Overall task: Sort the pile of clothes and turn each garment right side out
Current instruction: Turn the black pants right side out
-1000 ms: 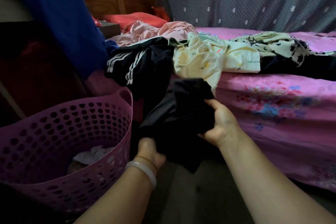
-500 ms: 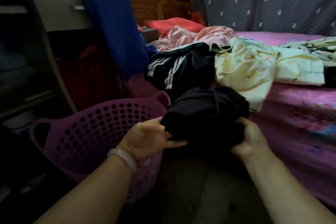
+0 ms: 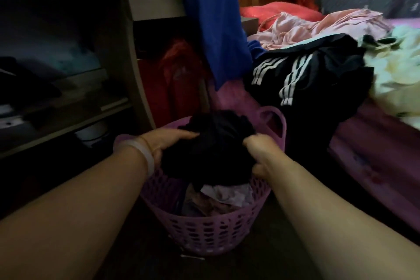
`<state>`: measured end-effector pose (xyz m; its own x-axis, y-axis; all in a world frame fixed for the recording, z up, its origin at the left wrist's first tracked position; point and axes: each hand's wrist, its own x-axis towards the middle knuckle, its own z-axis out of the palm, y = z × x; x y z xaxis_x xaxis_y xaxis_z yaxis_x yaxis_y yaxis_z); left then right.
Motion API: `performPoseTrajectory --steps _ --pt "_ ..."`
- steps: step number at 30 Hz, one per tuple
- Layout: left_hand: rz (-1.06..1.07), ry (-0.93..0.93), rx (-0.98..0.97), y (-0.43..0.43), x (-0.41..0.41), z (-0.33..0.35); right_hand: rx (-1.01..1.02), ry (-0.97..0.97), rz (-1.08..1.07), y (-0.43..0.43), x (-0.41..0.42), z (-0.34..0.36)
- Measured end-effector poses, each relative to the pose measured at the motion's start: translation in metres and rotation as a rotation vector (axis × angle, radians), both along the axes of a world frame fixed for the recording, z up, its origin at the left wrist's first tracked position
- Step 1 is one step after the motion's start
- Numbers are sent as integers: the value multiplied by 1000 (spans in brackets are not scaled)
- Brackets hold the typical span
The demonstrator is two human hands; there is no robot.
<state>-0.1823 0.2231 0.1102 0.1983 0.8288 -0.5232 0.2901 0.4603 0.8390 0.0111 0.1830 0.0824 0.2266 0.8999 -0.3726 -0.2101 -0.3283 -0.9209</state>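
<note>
Over the pink basket [image 3: 204, 232] we hold the black garment [image 3: 211, 150], bunched between both hands just above the clothes lying inside. Our left hand [image 3: 166, 143] clasps the bundle's side, thumb on top. Our right hand [image 3: 261, 146] is clenched on a fold. We judge the cloth soft, light and limp. It will sag wherever unsupported, so we advise taking hold at a hem or waistband. Beside us, the bed [image 3: 375, 148] carries the unsorted pile [image 3: 306, 70]. A shelf unit [image 3: 68, 107] stands at left on a dark floor [image 3: 127, 261].
</note>
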Motion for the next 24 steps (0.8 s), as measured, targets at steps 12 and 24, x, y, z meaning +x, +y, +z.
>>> performPoseTrajectory --steps 12,24 --pt "-84 353 126 47 66 -35 -96 -890 363 21 18 -5" --pt "133 70 455 47 187 101 237 -614 -44 37 96 136"
